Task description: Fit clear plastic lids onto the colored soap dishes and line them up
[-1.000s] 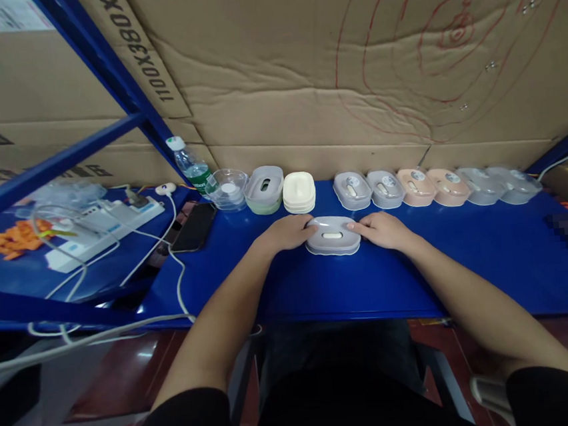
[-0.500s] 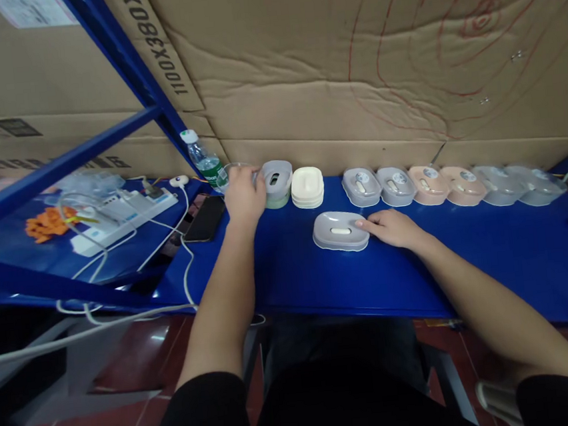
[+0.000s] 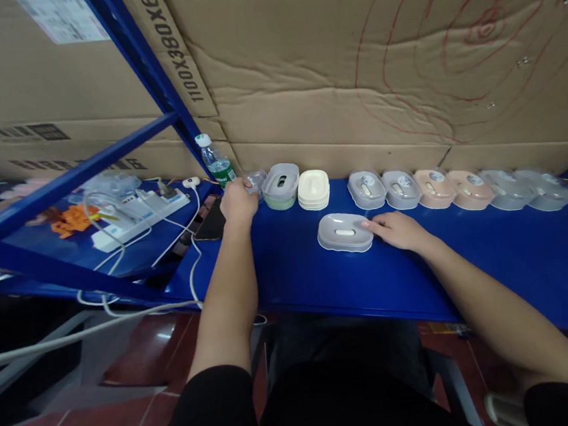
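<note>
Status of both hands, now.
Left hand: fingers curled at the clear plastic cover; whether it holds it cannot be told.
Right hand: thumb on the rim of the gray dish; a firm grip cannot be told.

A grey plastic dish (image 3: 340,225), white strip (image 3: 345,232) centred, lies flat; clear plastic shells (image 3: 257,182), partly hidden, sit at its ten o'clock.

The table (image 3: 300,278) was solid blue, and the dish (image 3: 346,241) pale grey around a cream oval. The stacked pieces (image 3: 313,191) were cream, two boxes (image 3: 433,194) peach. Red curving lines patterned the brown cardboard (image 3: 299,57); the sleeves (image 3: 207,411) were black.
</note>
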A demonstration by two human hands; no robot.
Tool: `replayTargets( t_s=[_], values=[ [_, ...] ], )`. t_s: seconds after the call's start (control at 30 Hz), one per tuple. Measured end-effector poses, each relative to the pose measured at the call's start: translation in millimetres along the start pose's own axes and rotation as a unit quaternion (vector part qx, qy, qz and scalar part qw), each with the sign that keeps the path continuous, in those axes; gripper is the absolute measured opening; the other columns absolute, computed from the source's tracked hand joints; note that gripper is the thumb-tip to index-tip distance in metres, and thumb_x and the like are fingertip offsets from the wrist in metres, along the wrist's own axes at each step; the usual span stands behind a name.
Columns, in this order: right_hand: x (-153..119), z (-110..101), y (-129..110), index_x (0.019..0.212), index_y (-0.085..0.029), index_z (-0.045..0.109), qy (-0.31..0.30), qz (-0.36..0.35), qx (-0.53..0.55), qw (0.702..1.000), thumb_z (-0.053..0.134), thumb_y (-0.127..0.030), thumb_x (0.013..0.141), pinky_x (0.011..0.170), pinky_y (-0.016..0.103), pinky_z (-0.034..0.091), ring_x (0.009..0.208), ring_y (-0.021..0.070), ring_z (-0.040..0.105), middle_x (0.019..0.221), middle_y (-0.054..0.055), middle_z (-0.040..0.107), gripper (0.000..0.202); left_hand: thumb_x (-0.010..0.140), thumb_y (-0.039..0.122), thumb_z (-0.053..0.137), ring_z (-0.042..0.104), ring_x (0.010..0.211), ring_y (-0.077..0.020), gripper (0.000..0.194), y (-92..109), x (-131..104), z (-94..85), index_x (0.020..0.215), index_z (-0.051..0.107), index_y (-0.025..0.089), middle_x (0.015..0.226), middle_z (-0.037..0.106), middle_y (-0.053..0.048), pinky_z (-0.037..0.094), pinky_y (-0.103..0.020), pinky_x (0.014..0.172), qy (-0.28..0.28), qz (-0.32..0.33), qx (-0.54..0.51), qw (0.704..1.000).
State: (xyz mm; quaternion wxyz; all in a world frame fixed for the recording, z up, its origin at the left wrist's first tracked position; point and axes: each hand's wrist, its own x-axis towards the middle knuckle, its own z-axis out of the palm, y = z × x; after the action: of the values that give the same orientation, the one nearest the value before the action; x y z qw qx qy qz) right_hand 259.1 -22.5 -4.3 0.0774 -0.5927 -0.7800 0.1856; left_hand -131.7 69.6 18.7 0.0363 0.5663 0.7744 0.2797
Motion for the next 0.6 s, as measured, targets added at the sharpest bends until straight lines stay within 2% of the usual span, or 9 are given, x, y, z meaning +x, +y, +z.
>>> replayTargets(
  t_s=[0.1,0.23,0.3,0.37,0.4,0.47,0.53,0.6],
  values=[
    [0,0,0,0.074,-0.023,0.066,0.001,-0.001,-0.004,1.0,0.035,-0.076,0.1,0.063,0.033,0.035,0.075,0.0229,0.066,0.08,0.007,0.074,0.067,0.082,0.029,0.081,0.067,0.119,-0.0322,0.03,-1,1,-1.1,0.106,0.065,0.023,0.126,0.069,-0.012,0.052,-0.046,0.103,0.035,0.001,-0.038,0.999],
    [0,-1,-1,0.073,-0.023,0.065,0.005,0.001,-0.005,1.0,0.036,-0.076,0.1,0.062,0.032,0.035,0.074,0.0225,0.066,0.079,0.007,0.074,0.066,0.086,0.022,0.075,0.068,0.115,-0.0301,0.018,-4,5,-0.6,0.097,0.06,0.022,0.115,0.072,-0.01,0.051,-0.046,0.103,0.107,0.02,-0.098,0.989],
    [-1,-1,-1,0.073,-0.024,0.066,0.007,0.001,-0.006,1.0,0.036,-0.076,0.1,0.062,0.032,0.035,0.074,0.0226,0.066,0.078,0.007,0.074,0.066,0.087,0.018,0.07,0.069,0.109,-0.0263,0.016,-3,6,1.0,0.096,0.057,0.022,0.116,0.072,-0.009,0.052,-0.043,0.102,0.167,0.053,-0.147,0.974],
    [-1,-1,-2,0.074,-0.024,0.066,0.01,0.001,-0.01,1.0,0.036,-0.076,0.1,0.061,0.032,0.034,0.073,0.0226,0.066,0.078,0.006,0.074,0.066,0.09,0.021,0.069,0.071,0.096,-0.0208,0.016,3,4,3.4,0.096,0.054,0.022,0.118,0.072,-0.008,0.055,-0.037,0.093,0.205,0.09,-0.215,0.951],
    [-1,-1,-2,0.074,-0.024,0.066,0.012,0.002,-0.013,1.0,0.036,-0.076,0.1,0.061,0.032,0.034,0.073,0.0227,0.066,0.078,0.006,0.074,0.066,0.092,0.025,0.068,0.07,0.086,-0.0179,0.017,9,1,4.7,0.097,0.052,0.022,0.117,0.072,-0.008,0.056,-0.034,0.085,0.205,0.108,-0.256,0.939],
    [-1,-1,-3,0.075,-0.024,0.067,0.026,0.004,-0.014,1.0,0.037,-0.077,0.1,0.061,0.032,0.035,0.074,0.0232,0.067,0.078,0.006,0.074,0.066,0.096,0.038,0.066,0.066,0.07,-0.0134,0.022,23,-10,7.5,0.1,0.05,0.024,0.108,0.074,-0.005,0.054,-0.028,0.069,0.165,0.15,-0.341,0.913],
    [-1,0,-2,0.084,-0.024,0.07,0.06,0.006,0.001,0.998,0.039,-0.076,0.1,0.062,0.033,0.038,0.076,0.0244,0.068,0.079,0.006,0.074,0.063,0.099,0.051,0.061,0.063,0.061,-0.0115,0.029,39,-26,10.4,0.105,0.049,0.025,0.093,0.074,-0.003,0.049,-0.025,0.059,0.093,0.193,-0.416,0.884],
    [-1,0,-1,0.103,-0.024,0.073,0.115,0.004,0.035,0.993,0.045,-0.073,0.099,0.066,0.034,0.044,0.08,0.0259,0.07,0.083,0.006,0.075,0.056,0.099,0.058,0.059,0.057,0.052,-0.0102,0.036,54,-45,13.6,0.112,0.05,0.026,0.084,0.073,0.0,0.043,-0.023,0.051,0.004,0.228,-0.462,0.857]
  ],
)
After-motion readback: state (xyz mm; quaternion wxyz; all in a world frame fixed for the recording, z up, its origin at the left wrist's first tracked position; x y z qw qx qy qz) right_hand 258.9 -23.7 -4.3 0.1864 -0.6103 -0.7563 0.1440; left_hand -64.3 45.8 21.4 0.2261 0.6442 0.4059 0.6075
